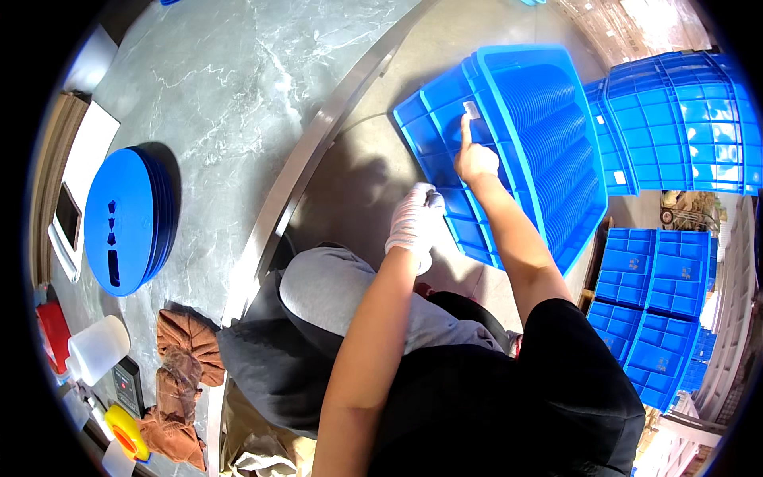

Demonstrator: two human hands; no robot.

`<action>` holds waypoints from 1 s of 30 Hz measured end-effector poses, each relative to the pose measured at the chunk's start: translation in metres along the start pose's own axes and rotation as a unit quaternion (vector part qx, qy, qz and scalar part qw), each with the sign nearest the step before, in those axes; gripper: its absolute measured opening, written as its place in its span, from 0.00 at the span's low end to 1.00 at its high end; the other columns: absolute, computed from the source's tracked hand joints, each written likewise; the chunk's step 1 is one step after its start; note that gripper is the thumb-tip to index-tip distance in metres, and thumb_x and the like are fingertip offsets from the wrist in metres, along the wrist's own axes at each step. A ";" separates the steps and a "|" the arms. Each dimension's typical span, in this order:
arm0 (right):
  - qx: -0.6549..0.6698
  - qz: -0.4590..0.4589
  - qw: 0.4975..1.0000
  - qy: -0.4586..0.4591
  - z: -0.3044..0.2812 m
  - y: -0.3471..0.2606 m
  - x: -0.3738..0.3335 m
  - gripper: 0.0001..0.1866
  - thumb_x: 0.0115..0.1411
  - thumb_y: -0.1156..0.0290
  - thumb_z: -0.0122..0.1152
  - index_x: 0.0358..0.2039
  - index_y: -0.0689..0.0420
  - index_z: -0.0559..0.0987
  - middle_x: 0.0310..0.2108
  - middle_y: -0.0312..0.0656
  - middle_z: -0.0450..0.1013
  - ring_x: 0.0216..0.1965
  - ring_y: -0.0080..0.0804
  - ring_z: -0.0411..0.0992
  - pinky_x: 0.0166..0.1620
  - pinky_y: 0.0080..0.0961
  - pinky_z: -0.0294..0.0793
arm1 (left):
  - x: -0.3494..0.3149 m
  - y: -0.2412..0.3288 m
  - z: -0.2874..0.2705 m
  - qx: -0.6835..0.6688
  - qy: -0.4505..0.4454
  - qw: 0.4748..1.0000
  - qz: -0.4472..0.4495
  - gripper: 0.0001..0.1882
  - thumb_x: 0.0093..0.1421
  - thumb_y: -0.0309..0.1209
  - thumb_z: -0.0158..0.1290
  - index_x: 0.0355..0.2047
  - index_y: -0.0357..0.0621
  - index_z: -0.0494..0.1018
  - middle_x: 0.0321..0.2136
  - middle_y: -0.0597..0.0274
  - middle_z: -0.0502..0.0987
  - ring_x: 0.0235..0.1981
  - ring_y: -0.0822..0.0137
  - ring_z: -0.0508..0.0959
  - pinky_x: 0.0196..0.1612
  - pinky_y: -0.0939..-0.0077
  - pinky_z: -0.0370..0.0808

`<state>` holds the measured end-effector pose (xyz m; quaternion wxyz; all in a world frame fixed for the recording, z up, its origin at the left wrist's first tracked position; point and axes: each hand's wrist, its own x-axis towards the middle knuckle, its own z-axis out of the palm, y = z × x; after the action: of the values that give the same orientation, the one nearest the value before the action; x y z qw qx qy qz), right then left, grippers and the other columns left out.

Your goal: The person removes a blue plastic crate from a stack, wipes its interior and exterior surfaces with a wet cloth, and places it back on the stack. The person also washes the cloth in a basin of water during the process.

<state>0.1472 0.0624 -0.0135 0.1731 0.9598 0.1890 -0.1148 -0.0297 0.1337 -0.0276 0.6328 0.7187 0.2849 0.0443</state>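
Note:
A blue plastic crate, tilted on its side, holds rows of thin blue discs packed face to face. On its side wall is a small white label. My right hand is bare; its index finger is stretched out to the label's lower edge, and the other fingers are curled with nothing seen in them. My left hand, in a pale striped glove, is closed beside the crate's near lower edge. Something dark shows at its fingertips; I cannot tell whether it is a held object or part of the glove.
Left of me is a grey marbled table with a metal edge. On it stand a stack of blue round discs, a brown cloth, a white bottle and a yellow tape dispenser. More blue crates are stacked at right.

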 end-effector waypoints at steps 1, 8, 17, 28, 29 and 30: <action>0.000 0.002 1.000 0.004 -0.002 -0.001 0.000 0.47 0.55 0.69 0.47 0.65 0.51 0.27 0.34 0.53 0.77 0.30 0.45 0.78 0.35 0.40 0.76 | -0.001 0.000 0.001 -0.001 -0.004 1.000 0.002 0.11 0.59 0.34 0.50 0.41 0.45 0.71 0.24 0.56 0.75 0.22 0.66 0.73 0.31 0.69 0.71; 0.067 0.004 0.997 0.030 0.007 -0.010 0.005 0.47 0.55 0.67 0.47 0.64 0.53 0.26 0.33 0.55 0.76 0.30 0.48 0.77 0.36 0.41 0.75 | -0.004 0.020 -0.005 -0.017 -0.032 0.999 -0.029 0.13 0.60 0.36 0.50 0.42 0.44 0.71 0.29 0.52 0.77 0.29 0.59 0.77 0.36 0.67 0.72; 0.147 -0.020 0.987 0.061 0.010 -0.024 0.009 0.46 0.54 0.66 0.50 0.64 0.62 0.32 0.30 0.57 0.76 0.29 0.51 0.76 0.36 0.43 0.74 | 0.000 0.013 -0.002 0.060 -0.036 0.997 -0.014 0.13 0.60 0.37 0.49 0.42 0.45 0.71 0.34 0.49 0.77 0.35 0.53 0.77 0.40 0.66 0.72; 0.075 0.000 0.996 -0.050 0.014 -0.013 0.015 0.48 0.56 0.64 0.47 0.63 0.51 0.23 0.39 0.58 0.74 0.38 0.51 0.75 0.44 0.41 0.72 | 0.008 -0.001 0.004 0.041 -0.012 0.998 0.039 0.12 0.60 0.38 0.49 0.42 0.49 0.71 0.19 0.56 0.73 0.20 0.62 0.72 0.29 0.68 0.71; 0.092 0.007 0.994 -0.060 0.028 -0.010 0.015 0.49 0.56 0.64 0.48 0.63 0.50 0.23 0.38 0.58 0.74 0.38 0.52 0.75 0.44 0.41 0.72 | 0.009 0.001 0.002 0.037 -0.026 0.999 0.014 0.12 0.60 0.38 0.49 0.42 0.49 0.71 0.20 0.56 0.73 0.21 0.62 0.72 0.29 0.68 0.71; 0.108 0.011 0.992 -0.071 0.036 -0.009 0.011 0.49 0.56 0.63 0.49 0.63 0.49 0.23 0.38 0.59 0.74 0.38 0.52 0.75 0.44 0.42 0.72 | 0.007 0.010 -0.004 0.033 -0.037 0.999 -0.015 0.12 0.60 0.38 0.48 0.42 0.49 0.71 0.20 0.56 0.73 0.21 0.62 0.72 0.30 0.67 0.71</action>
<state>0.1479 0.0609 -0.0520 0.0828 0.9641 0.1525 -0.2008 -0.0221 0.1398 -0.0193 0.6192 0.7359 0.2739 -0.0013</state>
